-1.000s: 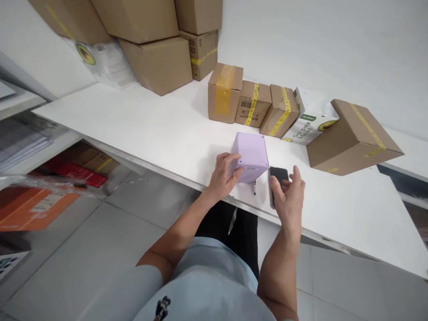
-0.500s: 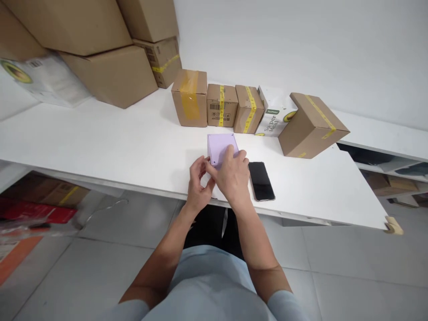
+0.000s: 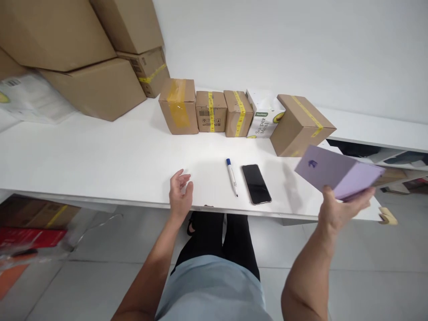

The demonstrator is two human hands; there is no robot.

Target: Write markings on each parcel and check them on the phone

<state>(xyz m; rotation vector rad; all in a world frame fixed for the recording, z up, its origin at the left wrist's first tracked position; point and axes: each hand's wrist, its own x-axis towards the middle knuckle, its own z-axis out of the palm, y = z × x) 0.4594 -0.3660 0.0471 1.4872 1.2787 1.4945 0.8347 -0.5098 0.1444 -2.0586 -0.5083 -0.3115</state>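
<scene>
A light purple box (image 3: 334, 171) with a dark mark on one face is lifted over the right part of the table, tilted. My right hand (image 3: 339, 211) grips it from below, thumb on the near side and fingers underneath. My left hand (image 3: 180, 191) rests by the table's front edge, fingers loosely curved and apart, holding nothing. Between the hands a white marker (image 3: 232, 177) with a blue end lies on the table. Just right of it is a black phone (image 3: 256, 183), screen up.
Brown cartons (image 3: 180, 107) with yellow tape stand in a row along the back of the white table (image 3: 100, 160), a white Super Meal box (image 3: 265, 116) among them. Larger cartons (image 3: 96, 89) are stacked at the left. A low shelf (image 3: 397, 156) stands at the right.
The purple box has been lifted off the table and carried right in my right hand. My left hand has come away from it, moving left and opening. The marker now shows.
</scene>
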